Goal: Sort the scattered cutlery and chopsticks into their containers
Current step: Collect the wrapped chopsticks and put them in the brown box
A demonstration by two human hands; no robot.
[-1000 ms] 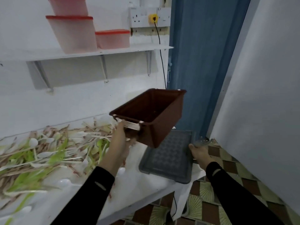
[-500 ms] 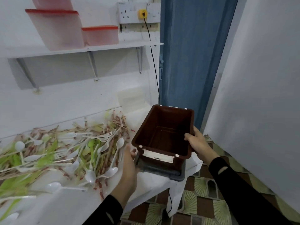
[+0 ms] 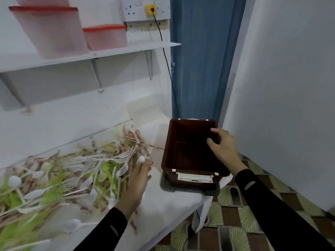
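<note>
Now, at the right end of the white table (image 3: pixel 163 205): brown bin (image 3: pixel 183 153) upright and open at the top, seated on a grey tray (image 3: pixel 190 190), with a white label (image 3: pixel 194 178) on the near wall. Inside dark; contents not clear.

Right hand (image 3: pixel 223 149) on the bin's right wall, fingers curled over the rim and down into the inside, gripping it. Black sleeve behind the wrist.

Left hand (image 3: pixel 139 180) just left of the bin, at the near right edge of the cutlery pile (image 3: pixel 81 171), fingers reaching forward and only slightly bent. Fingertips against the bowl of a white spoon (image 3: pixel 141 159); pinching it or merely touching it, cannot tell.

Spread over the rest of the table, well left of the bin: white plastic forks (image 3: pixel 123 156) and more spoons, green pieces (image 3: pixel 107 169), and chopsticks (image 3: pixel 134 138) in red-and-white paper sleeves, all mixed and overlapping. Left part of the pile blurred.

Above, on a white wall shelf (image 3: pixel 108 51): pink tubs (image 3: pixel 52 31) with red lids. Beside them a yellow plug (image 3: pixel 150 9) in a wall socket, black cable hanging down. Blue door (image 3: pixel 203 60) behind the bin. Patterned floor tiles (image 3: pixel 253 223) below right.
</note>
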